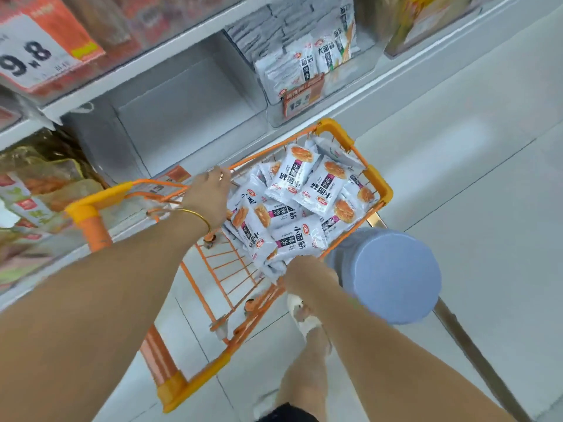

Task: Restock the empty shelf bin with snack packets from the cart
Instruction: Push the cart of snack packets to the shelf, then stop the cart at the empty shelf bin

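Both hands are down at the orange wire cart (384,190), which fills the middle of the frame. Left hand (210,190), centre left, sits at the cart's upper-left rim with the back of the hand up and the fingers bent down over the wire; whether they grip the rim or only rest on it cannot be told. A gold bangle (195,215) circles that wrist. Right hand (306,271), lower centre, is pushed into the near edge of the heap, its fingers hidden among the wrappers, so whether it grips anything cannot be told.

White snack packets (304,181) with dark print and pictures of golden cakes lie heaped in the cart, overlapping at all angles. Just right of the right hand stands a pale blue round-topped container (393,275), touching the cart's lower-right side.

Above the cart, in the upper middle, the clear shelf bin (182,111) holds nothing. Beside it to the right, a neighbouring bin (368,53) holds similar white packets behind an orange price tag (301,99). A large price card (36,56) hangs in the upper left. A foot in a white sandal (304,318) stands on the pale tiled floor (472,147)
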